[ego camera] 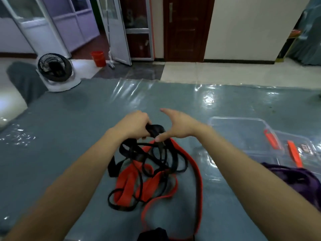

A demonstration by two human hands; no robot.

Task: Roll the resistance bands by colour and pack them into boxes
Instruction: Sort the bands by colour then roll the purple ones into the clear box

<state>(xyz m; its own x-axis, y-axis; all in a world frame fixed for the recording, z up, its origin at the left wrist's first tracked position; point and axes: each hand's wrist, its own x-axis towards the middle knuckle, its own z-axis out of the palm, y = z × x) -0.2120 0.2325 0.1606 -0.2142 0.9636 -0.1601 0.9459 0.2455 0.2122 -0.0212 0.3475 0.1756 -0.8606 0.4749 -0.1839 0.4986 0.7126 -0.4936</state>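
On the grey mat (69, 136), the left hand (135, 125) grips the rolled end of a black band (155, 130), which sits above a tangle of black and red bands (139, 180). The right hand (181, 126) is spread, fingers straight, its thumb tip beside the roll. Further right lie clear boxes (234, 118) and purple bands (295, 178).

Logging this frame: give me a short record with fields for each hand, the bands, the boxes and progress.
left hand: grips the rolled end of a black flat rubber band
right hand: open, fingers straight, one fingertip touching that band
pile: tangled black and red flat bands on the grey-blue plastic-covered table
boxes: clear plastic boxes with orange latches, right of pile; no bands seen inside
aside: purple bands by the right forearm
progress: black roll started; no band visibly packed
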